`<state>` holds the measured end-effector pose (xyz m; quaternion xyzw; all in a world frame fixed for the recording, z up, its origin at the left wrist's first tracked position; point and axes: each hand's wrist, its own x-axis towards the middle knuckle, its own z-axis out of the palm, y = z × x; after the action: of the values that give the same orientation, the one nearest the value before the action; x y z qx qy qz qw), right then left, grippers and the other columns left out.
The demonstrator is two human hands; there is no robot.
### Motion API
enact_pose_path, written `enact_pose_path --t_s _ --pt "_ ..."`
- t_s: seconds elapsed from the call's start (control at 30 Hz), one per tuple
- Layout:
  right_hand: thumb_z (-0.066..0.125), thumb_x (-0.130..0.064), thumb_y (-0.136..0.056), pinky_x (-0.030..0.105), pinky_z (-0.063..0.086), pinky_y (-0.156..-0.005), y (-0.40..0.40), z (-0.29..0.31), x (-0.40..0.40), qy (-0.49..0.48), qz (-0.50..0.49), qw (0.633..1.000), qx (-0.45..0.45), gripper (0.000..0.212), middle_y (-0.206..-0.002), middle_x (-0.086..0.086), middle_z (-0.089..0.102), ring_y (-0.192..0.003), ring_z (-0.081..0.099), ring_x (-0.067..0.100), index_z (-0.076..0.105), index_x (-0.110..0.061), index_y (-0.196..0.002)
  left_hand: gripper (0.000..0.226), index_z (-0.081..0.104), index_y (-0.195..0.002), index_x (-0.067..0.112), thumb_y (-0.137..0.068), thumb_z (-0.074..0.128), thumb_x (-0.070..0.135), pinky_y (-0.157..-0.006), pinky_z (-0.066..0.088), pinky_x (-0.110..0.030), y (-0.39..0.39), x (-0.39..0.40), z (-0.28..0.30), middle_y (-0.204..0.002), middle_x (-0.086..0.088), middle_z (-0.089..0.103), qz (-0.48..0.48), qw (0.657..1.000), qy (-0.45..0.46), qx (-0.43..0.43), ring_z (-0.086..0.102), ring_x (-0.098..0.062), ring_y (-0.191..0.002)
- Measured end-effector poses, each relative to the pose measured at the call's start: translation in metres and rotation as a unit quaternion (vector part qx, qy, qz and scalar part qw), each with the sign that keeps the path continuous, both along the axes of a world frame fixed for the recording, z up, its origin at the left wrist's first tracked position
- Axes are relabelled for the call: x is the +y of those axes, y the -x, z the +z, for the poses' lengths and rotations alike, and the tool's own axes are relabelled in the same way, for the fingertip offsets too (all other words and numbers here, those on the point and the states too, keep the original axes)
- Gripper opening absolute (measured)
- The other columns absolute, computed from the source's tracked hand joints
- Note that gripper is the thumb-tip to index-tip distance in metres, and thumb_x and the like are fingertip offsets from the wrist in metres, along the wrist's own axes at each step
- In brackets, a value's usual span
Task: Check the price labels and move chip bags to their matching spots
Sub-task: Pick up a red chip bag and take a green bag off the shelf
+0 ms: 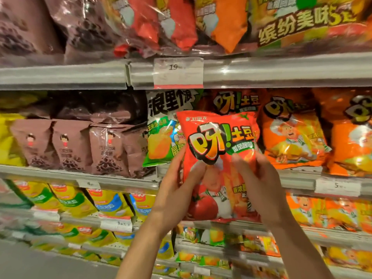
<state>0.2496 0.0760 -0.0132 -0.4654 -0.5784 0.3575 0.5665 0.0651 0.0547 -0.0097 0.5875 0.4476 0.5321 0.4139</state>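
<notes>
Head view, store shelving. I hold one red chip bag (219, 158) upright in front of the middle shelf rail (80, 174), its long axis running top to bottom and its printed face toward me. My left hand (175, 190) grips the bag's left edge, thumb on the front and fingers curled behind; my right hand (259, 178) pinches the bag's right side, fingertips pressed on the front film. Neither grip is free: both are closed on this bag. Taking the bag as landmark: directly behind its upper half stand orange bags (291, 135) of the same brand, extending to its right; behind and left of it stands a green-and-white bag (161, 137), and farther left a row of brown bags (70, 143). A price label reading 5 (338, 186) sits on the rail to the bag's lower right; a label reading 19 (178, 72) sits on the rail above the bag. I judge the check is under way and the bag unplaced. No row matching the red bag is identifiable here, so I cannot tell which hand is nearer its spot.
</notes>
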Motion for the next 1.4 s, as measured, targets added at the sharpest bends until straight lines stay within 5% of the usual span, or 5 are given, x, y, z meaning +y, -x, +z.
enact_pose_path --t_s 0.23,0.43,0.67,0.83,1.4 --pt "0.069 -0.059 -0.085 0.053 0.057 -0.086 0.029 0.005 -0.009 0.023 -0.09 0.995 0.02 0.033 -0.091 0.003 0.074 -0.082 0.069 0.016 0.068 -0.029 -0.099 0.051 0.046 -0.142 0.052 -0.092 0.059 0.049 -0.092 0.047 -0.016 0.028 0.017 0.002 -0.126 0.033 0.066 -0.044 0.999 -0.001 -0.003 0.062 0.012 -0.114" --pt "0.062 -0.078 -0.079 0.05 0.05 -0.103 0.061 0.008 -0.012 0.007 -0.128 0.992 -0.001 0.067 -0.119 -0.007 0.073 -0.114 0.066 0.014 0.063 -0.028 -0.124 0.048 0.048 -0.14 0.047 -0.093 0.059 0.044 -0.11 0.042 -0.021 0.057 0.027 0.007 -0.131 0.039 0.06 -0.062 0.998 -0.026 0.002 0.053 0.013 -0.127" --pt "0.066 -0.057 -0.089 0.027 0.043 -0.079 0.08 0.021 -0.001 -0.024 -0.148 0.989 -0.009 0.039 -0.085 -0.012 0.064 -0.081 0.057 0.007 0.061 -0.019 -0.096 0.068 0.056 -0.138 0.03 -0.087 0.048 0.073 -0.108 0.041 -0.023 0.093 0.043 0.017 -0.125 0.001 0.053 0.1 0.985 -0.091 0.109 0.055 -0.011 -0.119" --pt "0.065 -0.054 -0.092 0.036 0.049 -0.076 0.063 0.036 0.006 -0.05 -0.171 0.983 -0.037 0.037 -0.085 0.004 0.069 -0.079 0.063 0.012 0.065 -0.018 -0.099 0.077 0.033 -0.156 0.014 -0.094 0.064 0.048 -0.117 0.018 -0.027 0.099 0.067 0.015 -0.152 -0.013 0.037 0.157 0.958 -0.063 0.231 0.029 -0.024 -0.146" --pt "0.063 -0.036 -0.097 -0.002 0.037 -0.058 0.011 0.045 0.008 -0.019 -0.2 0.978 -0.055 0.019 -0.087 -0.012 0.063 -0.085 0.064 0.001 0.066 -0.017 -0.1 0.074 0.035 -0.151 0.041 -0.087 0.072 0.05 -0.099 0.043 -0.029 0.087 0.081 0.037 -0.134 0.006 0.037 0.142 0.969 -0.116 0.167 0.049 -0.011 -0.119"
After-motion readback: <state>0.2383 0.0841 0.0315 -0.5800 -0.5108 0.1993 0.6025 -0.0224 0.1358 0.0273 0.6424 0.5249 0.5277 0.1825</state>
